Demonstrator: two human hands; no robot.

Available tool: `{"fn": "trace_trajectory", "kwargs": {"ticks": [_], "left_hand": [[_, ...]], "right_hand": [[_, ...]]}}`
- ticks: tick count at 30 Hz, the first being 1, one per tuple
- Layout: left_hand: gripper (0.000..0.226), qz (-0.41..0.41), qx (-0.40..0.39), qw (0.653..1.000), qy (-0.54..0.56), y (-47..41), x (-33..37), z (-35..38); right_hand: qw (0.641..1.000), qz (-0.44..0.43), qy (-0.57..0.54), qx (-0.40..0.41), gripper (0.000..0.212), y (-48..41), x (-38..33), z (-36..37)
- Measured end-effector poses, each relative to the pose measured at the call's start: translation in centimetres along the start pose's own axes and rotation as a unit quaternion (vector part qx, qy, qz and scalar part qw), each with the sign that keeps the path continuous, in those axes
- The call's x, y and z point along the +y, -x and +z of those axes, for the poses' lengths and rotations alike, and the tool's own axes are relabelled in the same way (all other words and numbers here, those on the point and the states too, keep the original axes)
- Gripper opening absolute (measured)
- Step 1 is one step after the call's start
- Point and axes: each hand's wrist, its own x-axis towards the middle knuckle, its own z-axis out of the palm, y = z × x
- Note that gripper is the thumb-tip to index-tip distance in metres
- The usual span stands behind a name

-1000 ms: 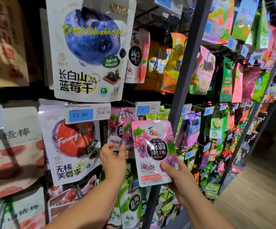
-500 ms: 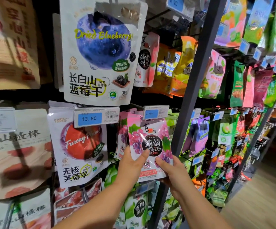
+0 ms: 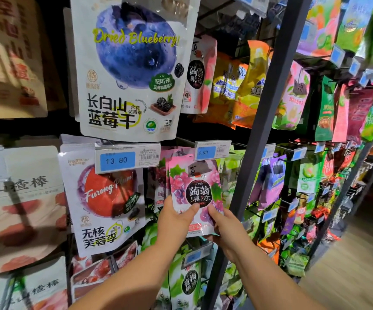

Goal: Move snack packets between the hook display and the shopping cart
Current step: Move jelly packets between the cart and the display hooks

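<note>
- Head view: the pink grape jelly packet (image 3: 194, 193) hangs upright at the hook display (image 3: 268, 121), directly below the 4.90 price tag (image 3: 212, 151), in front of more pink packets of the same kind.
- Head view: my left hand (image 3: 176, 222) meets the packet at its 7 o'clock corner; the thumb (image 3: 191, 209) lies flat across the printed face, and the remaining fingers pass behind the packet, out of sight.
- Head view: my right hand (image 3: 228, 227) meets the packet at its 5 o'clock corner; the thumb (image 3: 214, 214) presses on the face just beside the left thumb, the two tips near but apart, and the other fingers curl under the bottom edge.
- Head view: both hands are closed in a pinch on the packet's lower part; the black round label sits at 12 o'clock from the two thumbs.
- Head view: whether the packet's top is threaded on the hook cannot be told; the price tag covers it.
- Head view: the Furong Plum pouch (image 3: 105, 198) hangs at 9 o'clock from the packet, the Dried Blueberry pouch (image 3: 131, 68) at 11 o'clock, and the dark upright post (image 3: 257, 139) stands at 3 o'clock.
</note>
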Motion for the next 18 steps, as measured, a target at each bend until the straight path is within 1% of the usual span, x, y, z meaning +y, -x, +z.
{"fn": "trace_trajectory", "kwargs": {"ticks": [3,5,6,8,9,11,13,14,15,17,18], "left_hand": [[0.051,-0.020,0.014,1.000,-0.018,-0.9,-0.6,0.1],[0.059,-0.032,0.026,0.999,-0.027,-1.5,-1.0,0.2],[0.061,-0.035,0.030,0.999,-0.028,-1.8,-1.1,0.3],[0.062,-0.036,0.040,0.998,-0.034,-2.4,-1.2,0.3],[0.065,-0.042,0.042,0.997,-0.040,-2.7,-1.3,0.4],[0.070,-0.048,0.045,0.996,-0.054,-3.2,-1.4,0.4],[0.063,-0.042,0.050,0.996,-0.061,-3.7,-1.8,0.3],[0.058,-0.039,0.051,0.996,-0.063,-3.9,-1.8,0.3],[0.057,-0.041,0.053,0.996,-0.065,-4.0,-1.7,0.3],[0.064,-0.050,0.059,0.994,-0.080,-4.6,-1.8,0.2],[0.064,-0.052,0.060,0.993,-0.087,-4.8,-1.9,0.1]], "right_hand": [[0.999,0.019,0.024,0.015,0.021,-1.2,0.2,0.5],[0.998,0.030,0.041,0.027,0.029,-2.2,0.5,0.9],[0.997,0.032,0.057,0.036,0.037,-2.8,0.7,1.1],[0.995,0.034,0.078,0.045,0.062,-4.4,1.4,1.2],[0.995,0.037,0.082,0.044,0.070,-5.6,2.2,1.0],[0.995,0.038,0.085,0.041,0.077,-7.4,3.1,1.0],[0.993,0.037,0.099,0.045,0.083,-7.8,2.7,1.4],[0.992,0.034,0.108,0.051,0.083,-7.6,2.2,1.8],[0.991,0.036,0.117,0.057,0.078,-7.6,1.9,2.0],[0.988,0.040,0.136,0.066,0.061,-7.7,1.6,2.4],[0.986,0.039,0.146,0.068,0.058,-7.7,1.4,2.6]]}}
